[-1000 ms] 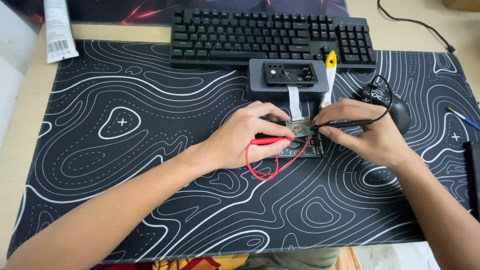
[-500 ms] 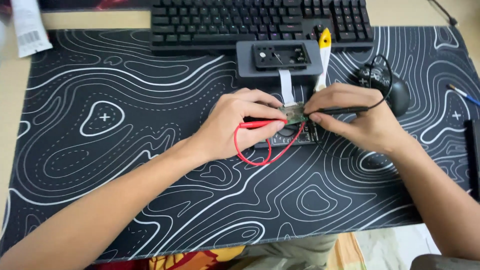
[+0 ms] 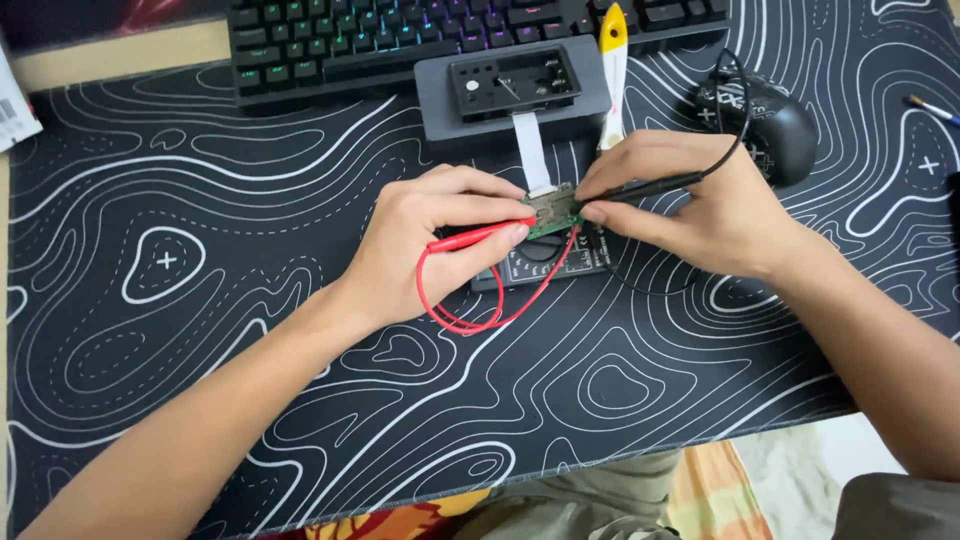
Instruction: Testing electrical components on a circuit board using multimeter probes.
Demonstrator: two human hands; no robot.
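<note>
Probing a small green circuit board [image 3: 553, 210] at frame centre, both pinches closed.
Left hand [image 3: 430, 245] grips the red probe [image 3: 478, 237], right hand [image 3: 700, 205] the black probe [image 3: 640, 188]; a slipped tip could bridge contacts.

Illumination is bright, even and diffuse, with no hard glare. Soft, short shadows fall beneath the left hand [image 3: 430, 245] and right hand [image 3: 690, 205] onto the desk mat [image 3: 200, 330]. The keyboard [image 3: 400, 40] backlight glows faintly. Focus is sharp centrally; slight softness and mild wide-angle stretching appear toward the frame edges.
</note>
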